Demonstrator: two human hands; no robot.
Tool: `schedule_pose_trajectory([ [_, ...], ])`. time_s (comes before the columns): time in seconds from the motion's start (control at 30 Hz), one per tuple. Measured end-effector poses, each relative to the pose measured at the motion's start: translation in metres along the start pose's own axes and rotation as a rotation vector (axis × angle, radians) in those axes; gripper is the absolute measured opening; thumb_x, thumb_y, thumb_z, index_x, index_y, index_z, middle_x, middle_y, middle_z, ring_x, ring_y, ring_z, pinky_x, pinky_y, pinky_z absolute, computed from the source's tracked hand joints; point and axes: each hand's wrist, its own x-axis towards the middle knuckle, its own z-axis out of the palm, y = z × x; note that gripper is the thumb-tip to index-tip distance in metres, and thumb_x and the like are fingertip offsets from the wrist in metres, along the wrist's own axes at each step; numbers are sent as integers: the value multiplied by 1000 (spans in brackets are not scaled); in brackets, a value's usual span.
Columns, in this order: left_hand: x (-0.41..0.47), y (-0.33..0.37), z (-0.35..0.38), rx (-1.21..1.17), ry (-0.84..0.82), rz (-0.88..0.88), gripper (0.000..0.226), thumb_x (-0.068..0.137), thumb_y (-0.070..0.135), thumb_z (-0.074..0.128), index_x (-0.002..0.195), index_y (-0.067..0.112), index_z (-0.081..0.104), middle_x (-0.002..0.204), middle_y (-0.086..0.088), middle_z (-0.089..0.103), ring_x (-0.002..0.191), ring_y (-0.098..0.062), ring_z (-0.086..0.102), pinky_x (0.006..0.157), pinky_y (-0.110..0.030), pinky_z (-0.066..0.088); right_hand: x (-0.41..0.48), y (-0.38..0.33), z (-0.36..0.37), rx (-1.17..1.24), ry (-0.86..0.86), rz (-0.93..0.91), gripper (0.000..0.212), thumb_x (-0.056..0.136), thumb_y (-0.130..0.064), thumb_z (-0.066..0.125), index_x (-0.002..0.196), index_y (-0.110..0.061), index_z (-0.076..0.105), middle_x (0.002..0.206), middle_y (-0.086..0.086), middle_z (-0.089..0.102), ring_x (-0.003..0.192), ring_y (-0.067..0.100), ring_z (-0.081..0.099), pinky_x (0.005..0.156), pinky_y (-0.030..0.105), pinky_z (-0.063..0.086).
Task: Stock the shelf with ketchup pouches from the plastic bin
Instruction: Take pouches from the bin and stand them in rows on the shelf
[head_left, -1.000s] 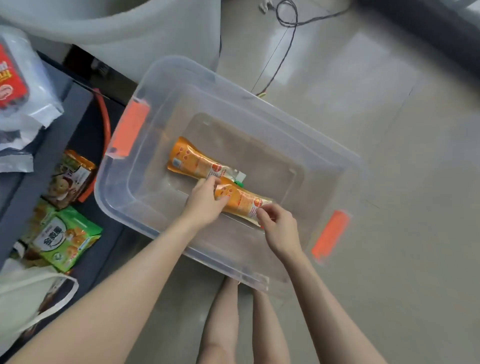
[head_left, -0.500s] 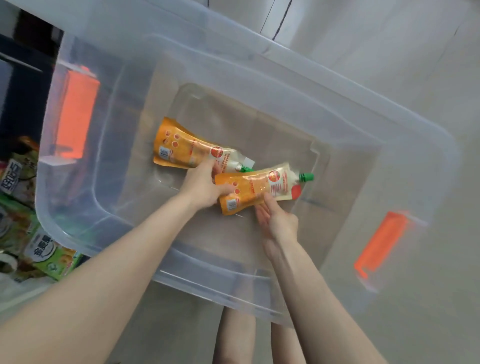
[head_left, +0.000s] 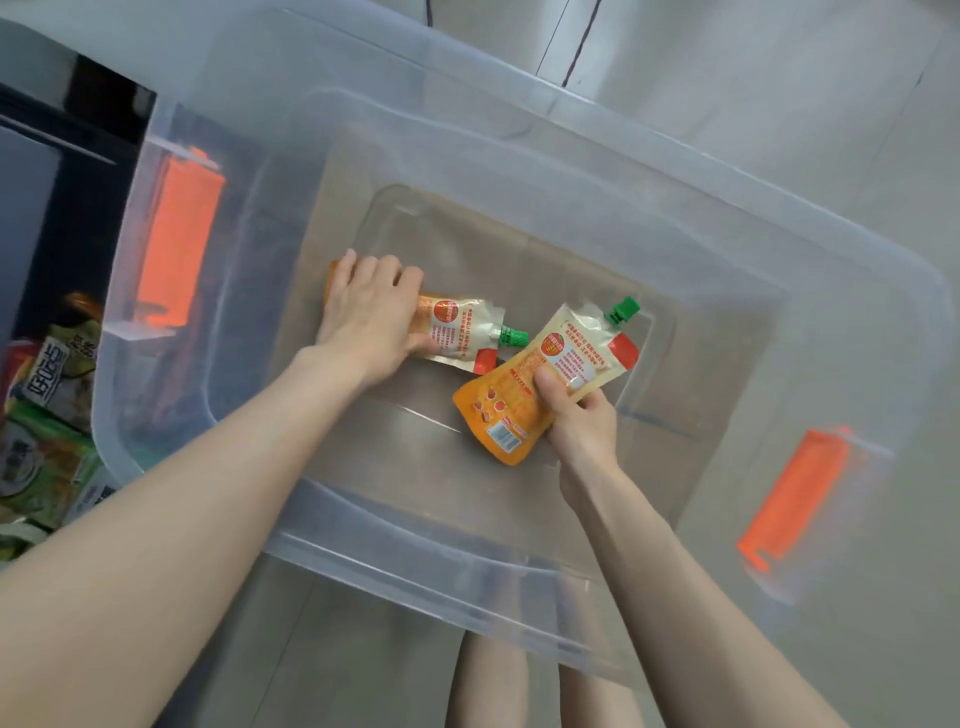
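The right ketchup pouch (head_left: 511, 415) is held slantwise over the bin floor with its green cap pointing away, pinched between the thumb and fingers of the right hand (head_left: 584, 423). The left ketchup pouch (head_left: 460, 327) lies flat on the bottom of the clear plastic bin (head_left: 415, 564). The left hand (head_left: 371, 317) covers its orange end, fingers bent over the far edge and thumb on the near one, gripping it. No other pouches show in the bin, so these look like the last two. Picking is nearly done; carrying and placing remain. The shelf (head_left: 31, 171) at the left holds blurred snack packets (head_left: 47, 467). No ketchup shows there, though too little of it is in view to be sure.
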Motion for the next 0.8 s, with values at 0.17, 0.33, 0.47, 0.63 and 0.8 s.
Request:
schedule_pose_trajectory([
  [0.17,-12,1,-19,-247,-102,-45,41,83,48,63,106,13,64,107,-14,60,104,-37,57,81,-38,43,-27,-17,-19,-103,-96,-141,7,88,-26,65,91,-20,63,82,-6,71,67,4,68,58,17,52],
  [0.33,-73,13,-64,-834,8,-128,22,84,44,65,95,25,66,95,7,71,88,-8,66,75,-24,50,-85,-53,-37,-156,-222,-261,13,84,-29,68,81,-17,69,72,1,73,68,16,70,66,32,58],
  [0.47,-147,34,-112,-1334,70,-214,9,85,34,64,90,27,64,78,11,73,71,0,69,57,-11,51,-143,-86,-47,-151,-358,-295,12,86,-26,65,85,-14,68,72,4,73,66,18,70,65,34,59],
  [0.63,-244,54,-152,-1763,5,-286,40,88,45,50,114,17,62,100,-2,74,92,-20,71,77,-34,58,-228,-114,-52,-257,-561,-344,10,91,-27,58,97,-21,65,87,3,74,77,20,71,71,36,59],
  [0.8,-345,75,-191,-2063,-18,-325,54,88,56,35,128,25,54,118,-1,68,107,-20,65,87,-40,55,-322,-126,-67,-384,-720,-332,21,95,-35,50,102,-24,65,93,-1,75,85,19,72,72,30,59],
])
